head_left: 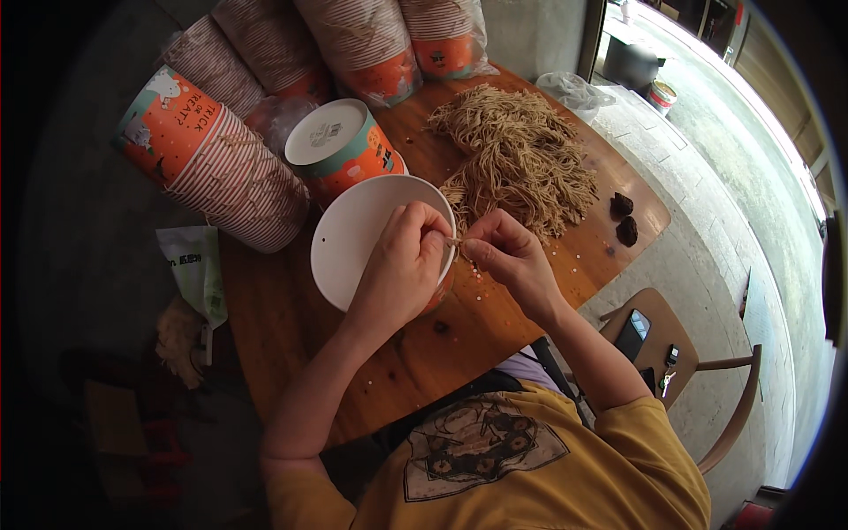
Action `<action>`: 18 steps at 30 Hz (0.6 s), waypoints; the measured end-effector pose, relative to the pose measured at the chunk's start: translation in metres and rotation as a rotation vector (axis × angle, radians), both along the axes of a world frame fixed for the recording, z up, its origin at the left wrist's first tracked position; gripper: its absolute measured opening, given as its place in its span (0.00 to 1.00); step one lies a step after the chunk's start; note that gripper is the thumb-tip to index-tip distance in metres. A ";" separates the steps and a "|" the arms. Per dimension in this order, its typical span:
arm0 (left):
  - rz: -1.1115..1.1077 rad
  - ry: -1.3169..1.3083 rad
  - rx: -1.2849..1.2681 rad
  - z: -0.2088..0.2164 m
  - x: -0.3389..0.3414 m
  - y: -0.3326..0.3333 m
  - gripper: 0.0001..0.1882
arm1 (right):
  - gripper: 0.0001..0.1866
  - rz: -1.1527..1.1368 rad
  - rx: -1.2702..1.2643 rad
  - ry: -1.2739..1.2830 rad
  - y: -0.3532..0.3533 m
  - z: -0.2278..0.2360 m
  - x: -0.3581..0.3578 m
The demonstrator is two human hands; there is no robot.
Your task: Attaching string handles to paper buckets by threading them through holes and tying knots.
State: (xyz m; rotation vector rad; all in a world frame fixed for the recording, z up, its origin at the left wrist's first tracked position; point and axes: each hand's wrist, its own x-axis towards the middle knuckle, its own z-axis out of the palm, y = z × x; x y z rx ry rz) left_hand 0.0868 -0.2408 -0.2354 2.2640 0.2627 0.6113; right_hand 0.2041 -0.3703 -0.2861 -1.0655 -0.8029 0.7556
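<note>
My left hand grips the rim of a white-lined paper bucket that lies tilted on the wooden table. My right hand pinches a thin tan string at that rim, right against my left fingers. A big heap of tan strings lies on the table just beyond my hands. A second orange bucket, turned bottom up, stands behind the one I hold.
Stacks of orange striped buckets lie at the table's left, with bagged stacks at the back. Two dark lumps sit near the right edge. A wooden chair with a phone and keys stands at my right.
</note>
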 end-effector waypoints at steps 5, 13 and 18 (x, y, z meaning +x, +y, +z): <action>0.013 0.031 -0.108 0.000 -0.001 0.004 0.04 | 0.06 -0.009 0.004 -0.043 -0.003 -0.001 -0.001; 0.013 0.035 -0.070 -0.003 -0.001 0.003 0.04 | 0.06 -0.005 0.054 0.028 -0.007 -0.002 -0.003; 0.009 0.022 -0.071 -0.005 0.001 0.002 0.04 | 0.06 0.014 0.063 0.053 -0.008 -0.003 -0.003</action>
